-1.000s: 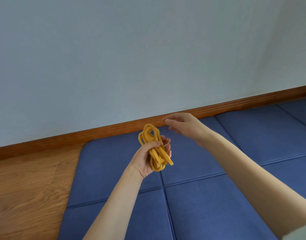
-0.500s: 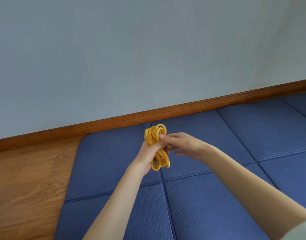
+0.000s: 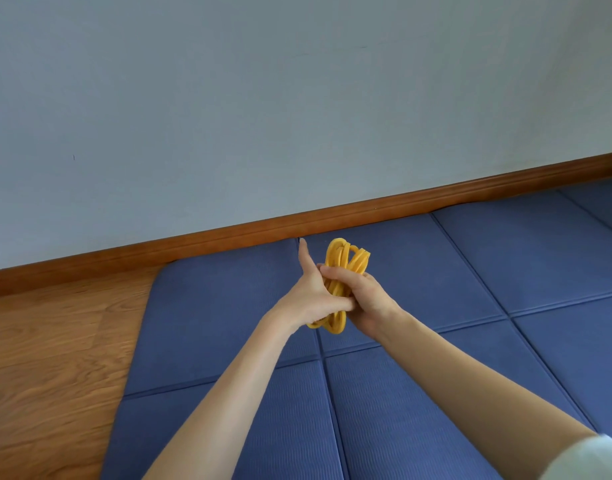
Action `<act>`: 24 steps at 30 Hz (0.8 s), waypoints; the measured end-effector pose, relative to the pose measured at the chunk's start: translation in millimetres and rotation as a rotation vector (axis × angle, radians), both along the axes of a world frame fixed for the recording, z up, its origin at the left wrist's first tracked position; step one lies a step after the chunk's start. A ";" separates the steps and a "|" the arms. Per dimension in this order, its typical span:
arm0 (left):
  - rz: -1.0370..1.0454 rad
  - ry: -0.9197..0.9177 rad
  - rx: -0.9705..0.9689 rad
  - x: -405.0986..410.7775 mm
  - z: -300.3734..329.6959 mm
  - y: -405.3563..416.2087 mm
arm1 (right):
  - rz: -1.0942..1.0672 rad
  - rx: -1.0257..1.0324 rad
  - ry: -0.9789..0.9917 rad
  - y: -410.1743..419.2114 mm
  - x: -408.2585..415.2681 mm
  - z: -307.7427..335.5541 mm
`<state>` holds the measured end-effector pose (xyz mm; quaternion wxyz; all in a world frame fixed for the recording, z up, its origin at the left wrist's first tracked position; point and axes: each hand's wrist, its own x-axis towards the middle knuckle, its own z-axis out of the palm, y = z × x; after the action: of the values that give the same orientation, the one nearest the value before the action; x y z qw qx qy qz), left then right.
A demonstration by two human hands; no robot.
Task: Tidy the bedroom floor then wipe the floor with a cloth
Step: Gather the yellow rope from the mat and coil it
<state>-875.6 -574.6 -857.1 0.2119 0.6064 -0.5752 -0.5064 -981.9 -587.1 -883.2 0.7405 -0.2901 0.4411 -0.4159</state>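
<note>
A bundle of yellow rubbery cord (image 3: 346, 259), coiled into loops, is held up in front of me over the blue floor mat (image 3: 401, 393). My right hand (image 3: 365, 299) grips the middle of the bundle with fingers wrapped round it. My left hand (image 3: 313, 294) holds the same bundle from the left, its fingers curled under the cord and its thumb sticking straight up. Loops stick out above both hands and a short loop hangs below them. No cloth is in view.
The blue padded mat, made of joined panels, runs along a brown wooden skirting board (image 3: 332, 220) under a pale wall (image 3: 297, 98). Wood-pattern floor (image 3: 48, 341) lies to the left of the mat.
My right hand came from behind the bundle, touched it, and now wraps round it. My left hand turned, thumb now up. Both hands shifted slightly right.
</note>
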 end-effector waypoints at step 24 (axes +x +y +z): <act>0.731 0.924 0.238 54.1 -31.0 -15.5 | -0.042 0.040 0.013 -23.5 -55.2 -6.9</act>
<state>-821.5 -590.1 -888.1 0.5312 0.5015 -0.1172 -0.6728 -1037.0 -610.6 -890.1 0.7345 -0.2684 0.4600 -0.4206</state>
